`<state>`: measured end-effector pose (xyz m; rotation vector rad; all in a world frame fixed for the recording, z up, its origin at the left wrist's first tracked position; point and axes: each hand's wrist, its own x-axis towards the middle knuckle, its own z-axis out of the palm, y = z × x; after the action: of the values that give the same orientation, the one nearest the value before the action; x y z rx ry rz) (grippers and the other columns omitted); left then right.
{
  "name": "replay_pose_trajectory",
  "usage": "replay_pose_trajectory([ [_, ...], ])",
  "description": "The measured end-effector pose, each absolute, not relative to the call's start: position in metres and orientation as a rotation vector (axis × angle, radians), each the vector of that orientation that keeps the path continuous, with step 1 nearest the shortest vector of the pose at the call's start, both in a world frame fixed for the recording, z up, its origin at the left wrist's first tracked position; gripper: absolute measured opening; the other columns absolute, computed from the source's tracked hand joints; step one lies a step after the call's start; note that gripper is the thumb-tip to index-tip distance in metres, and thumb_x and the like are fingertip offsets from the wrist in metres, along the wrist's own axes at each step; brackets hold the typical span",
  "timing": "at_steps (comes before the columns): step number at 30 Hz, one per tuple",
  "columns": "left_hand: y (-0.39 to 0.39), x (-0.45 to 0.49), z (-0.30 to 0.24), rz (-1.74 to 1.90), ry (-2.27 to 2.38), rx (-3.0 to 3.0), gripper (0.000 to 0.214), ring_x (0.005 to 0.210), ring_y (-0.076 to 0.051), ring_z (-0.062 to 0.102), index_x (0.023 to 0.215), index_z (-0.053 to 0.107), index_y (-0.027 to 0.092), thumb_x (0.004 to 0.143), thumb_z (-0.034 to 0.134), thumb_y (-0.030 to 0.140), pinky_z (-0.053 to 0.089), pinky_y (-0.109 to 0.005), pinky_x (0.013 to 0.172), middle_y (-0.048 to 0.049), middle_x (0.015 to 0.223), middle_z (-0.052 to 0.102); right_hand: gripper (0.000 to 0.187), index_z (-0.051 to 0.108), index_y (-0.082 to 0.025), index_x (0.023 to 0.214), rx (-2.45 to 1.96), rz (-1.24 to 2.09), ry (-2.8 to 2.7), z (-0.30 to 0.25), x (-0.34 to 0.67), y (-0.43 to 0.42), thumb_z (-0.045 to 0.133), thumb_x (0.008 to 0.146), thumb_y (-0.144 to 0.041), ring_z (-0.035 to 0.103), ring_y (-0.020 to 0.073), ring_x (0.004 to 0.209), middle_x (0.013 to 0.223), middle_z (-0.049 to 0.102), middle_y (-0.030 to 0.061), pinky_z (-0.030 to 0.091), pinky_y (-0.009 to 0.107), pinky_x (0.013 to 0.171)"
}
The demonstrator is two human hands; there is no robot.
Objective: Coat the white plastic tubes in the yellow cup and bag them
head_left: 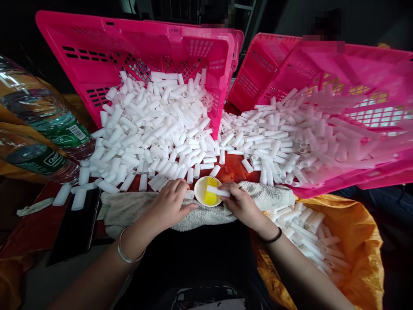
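Observation:
My right hand (240, 201) pinches a short white plastic tube (218, 191) by one end, and its other end is over a small white bowl (199, 192). Inside the bowl is something bright yellow (210, 198); whether it is a sponge or a liquid I cannot tell. A thin stick or handle leans at the bowl's far rim. To the left of the bowl, my left hand (172, 202) has its fingers curled round another white tube (189, 195), partly hidden by the hand. Both hands are above a folded grey towel (129, 213) at the table's near edge.
Two tipped pink crates (226, 56) (250, 82) spill white tubes across the red table (235, 165). On the left are two plastic bottles (69, 129) (38, 159) and a dark phone (75, 228) with tubes on it. A yellow sack (364, 241) of tubes stands at lower right.

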<state>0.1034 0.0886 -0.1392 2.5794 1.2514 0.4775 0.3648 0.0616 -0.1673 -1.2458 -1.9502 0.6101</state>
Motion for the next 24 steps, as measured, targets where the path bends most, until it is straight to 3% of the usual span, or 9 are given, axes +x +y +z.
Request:
replay_pose_trajectory([
  [2, 0.098, 0.111, -0.147, 0.59, 1.097, 2.584, 0.043, 0.119, -0.032, 0.055, 0.107, 0.052, 0.019, 0.083, 0.073, 0.049, 0.05, -0.05, 0.1, -0.0142, 0.123, 0.057, 0.027, 0.063, -0.02, 0.12, -1.322, 0.653, -1.877, -0.167, 0.363, 0.06, 0.053, 0.096, -0.026, 0.07, 0.0231, 0.101, 0.113, 0.071, 0.0117, 0.059, 0.039, 0.086],
  [4, 0.106, 0.118, -0.157, 0.625, 1.011, 2.591, 0.056, 0.128, -0.034, 0.05, 0.109, 0.052, 0.02, 0.075, 0.078, 0.055, 0.047, -0.051, 0.106, -0.0157, 0.131, 0.053, 0.022, 0.066, -0.02, 0.113, -1.307, 0.569, -1.9, -0.167, 0.362, 0.059, 0.052, 0.097, -0.025, 0.069, 0.024, 0.101, 0.111, 0.072, 0.0119, 0.059, 0.041, 0.087],
  [7, 0.115, 0.125, -0.17, 0.621, 0.996, 2.59, 0.073, 0.135, -0.038, 0.043, 0.116, 0.05, 0.018, 0.065, 0.084, 0.059, 0.04, -0.056, 0.112, -0.0185, 0.139, 0.049, 0.017, 0.068, -0.021, 0.102, -1.137, 0.47, -2.004, -0.169, 0.361, 0.057, 0.051, 0.097, -0.022, 0.067, 0.0242, 0.104, 0.111, 0.069, 0.0121, 0.057, 0.043, 0.089],
  [9, 0.117, 0.128, -0.175, 0.615, 1.02, 2.568, 0.082, 0.137, -0.04, 0.041, 0.123, 0.047, 0.017, 0.062, 0.086, 0.057, 0.038, -0.058, 0.113, -0.0191, 0.14, 0.05, 0.017, 0.064, -0.021, 0.11, -1.131, 0.581, -1.955, -0.17, 0.361, 0.054, 0.053, 0.097, -0.024, 0.067, 0.0225, 0.101, 0.112, 0.068, 0.0114, 0.058, 0.04, 0.086],
  [12, 0.119, 0.129, -0.174, 0.61, 1.029, 2.518, 0.083, 0.134, -0.037, 0.045, 0.126, 0.046, 0.018, 0.063, 0.087, 0.053, 0.041, -0.055, 0.111, -0.0168, 0.133, 0.056, 0.026, 0.056, -0.021, 0.123, -1.285, 0.767, -1.815, -0.171, 0.36, 0.05, 0.051, 0.099, -0.029, 0.068, 0.0206, 0.093, 0.107, 0.068, 0.0095, 0.06, 0.036, 0.079],
  [17, 0.12, 0.129, -0.169, 0.586, 1.041, 2.518, 0.075, 0.128, -0.036, 0.05, 0.118, 0.051, 0.019, 0.062, 0.087, 0.053, 0.043, -0.054, 0.106, -0.0149, 0.127, 0.06, 0.017, 0.065, -0.022, 0.104, -1.216, 0.534, -1.936, -0.167, 0.356, 0.045, 0.05, 0.097, -0.024, 0.062, 0.0239, 0.102, 0.106, 0.062, 0.0111, 0.057, 0.042, 0.086],
  [21, 0.12, 0.129, -0.167, 0.581, 1.043, 2.514, 0.077, 0.127, -0.036, 0.051, 0.118, 0.052, 0.017, 0.06, 0.089, 0.052, 0.043, -0.052, 0.105, -0.0157, 0.126, 0.062, 0.018, 0.059, -0.023, 0.114, -1.327, 0.673, -1.845, -0.165, 0.355, 0.042, 0.053, 0.097, -0.027, 0.064, 0.0219, 0.094, 0.103, 0.064, 0.0085, 0.058, 0.039, 0.081],
  [24, 0.119, 0.13, -0.166, 0.57, 1.064, 2.51, 0.078, 0.128, -0.035, 0.051, 0.121, 0.052, 0.017, 0.061, 0.09, 0.05, 0.042, -0.051, 0.106, -0.0157, 0.126, 0.062, 0.014, 0.061, -0.022, 0.107, -1.352, 0.593, -1.851, -0.167, 0.354, 0.041, 0.051, 0.098, -0.026, 0.064, 0.0226, 0.095, 0.102, 0.063, 0.0094, 0.058, 0.04, 0.083],
])
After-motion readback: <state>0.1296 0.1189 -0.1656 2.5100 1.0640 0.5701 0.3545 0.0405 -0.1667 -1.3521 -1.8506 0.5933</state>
